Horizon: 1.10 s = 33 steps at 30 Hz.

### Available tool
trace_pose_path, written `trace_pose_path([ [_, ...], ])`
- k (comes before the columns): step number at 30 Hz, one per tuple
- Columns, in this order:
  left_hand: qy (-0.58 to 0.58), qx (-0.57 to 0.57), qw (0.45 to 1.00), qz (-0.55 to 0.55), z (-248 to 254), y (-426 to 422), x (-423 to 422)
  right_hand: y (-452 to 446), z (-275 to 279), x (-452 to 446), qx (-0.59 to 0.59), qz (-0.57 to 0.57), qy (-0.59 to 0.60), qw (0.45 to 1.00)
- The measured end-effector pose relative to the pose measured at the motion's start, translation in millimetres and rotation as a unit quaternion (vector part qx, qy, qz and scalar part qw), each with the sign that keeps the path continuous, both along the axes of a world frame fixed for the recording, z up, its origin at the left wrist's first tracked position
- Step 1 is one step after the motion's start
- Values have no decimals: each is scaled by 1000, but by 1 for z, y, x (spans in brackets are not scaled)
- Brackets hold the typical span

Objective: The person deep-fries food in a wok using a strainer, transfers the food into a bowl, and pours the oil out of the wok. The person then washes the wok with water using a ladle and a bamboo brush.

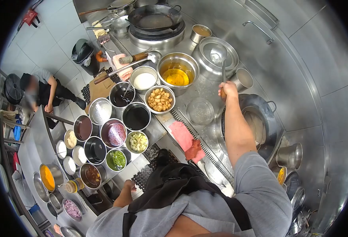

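My right hand is closed round the wooden handle of a metal ladle. The ladle's bowl is over the lidded round steel pot at the back right; whether it touches the lid I cannot tell. Below my right forearm sits a large dark wok. My left hand hangs low beside my apron, near the counter edge, its fingers small and partly hidden. To the left of the ladle stands a steel pot of yellow oil, with a bowl of peeled garlic cloves in front of it.
Bowls of dark sauce, chopped greens and white liquid crowd the left. Pink and red cloths lie on the front ledge. Another wok rests on a back burner. A person sits at the far left.
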<state>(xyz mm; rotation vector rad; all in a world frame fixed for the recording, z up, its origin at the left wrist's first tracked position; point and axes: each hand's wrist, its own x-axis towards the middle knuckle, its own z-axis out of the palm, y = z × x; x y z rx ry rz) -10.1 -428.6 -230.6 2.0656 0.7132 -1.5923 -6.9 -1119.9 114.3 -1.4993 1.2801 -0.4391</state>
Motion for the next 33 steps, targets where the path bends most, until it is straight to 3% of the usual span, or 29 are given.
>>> trace_pose_path([
  [4,-41,-71,996,-33,13,-32,16,12,1,-26,39,-31,-127,991],
  [6,-30,-140,971,-190,-13,-47,28,27,8,-49,40,-34,-173,984],
  [9,-137,-221,929,-265,-68,-60,36,66,30,-89,49,-65,-230,970],
  [12,-78,-167,980,-80,24,-99,14,89,30,-141,95,-36,-295,950],
  [13,-79,-163,979,-94,30,-101,6,99,36,-161,133,-5,-311,941],
  [18,-97,-153,973,-144,48,-84,-37,189,70,-260,178,-57,-391,901],
  [24,-85,-130,973,-172,68,-40,-102,264,74,-383,195,3,-429,882],
  [27,-76,-120,967,-210,56,-1,-126,303,92,-445,218,-9,-412,885],
  [33,-67,-114,917,-377,38,20,-151,360,114,-538,188,-89,-433,877],
])
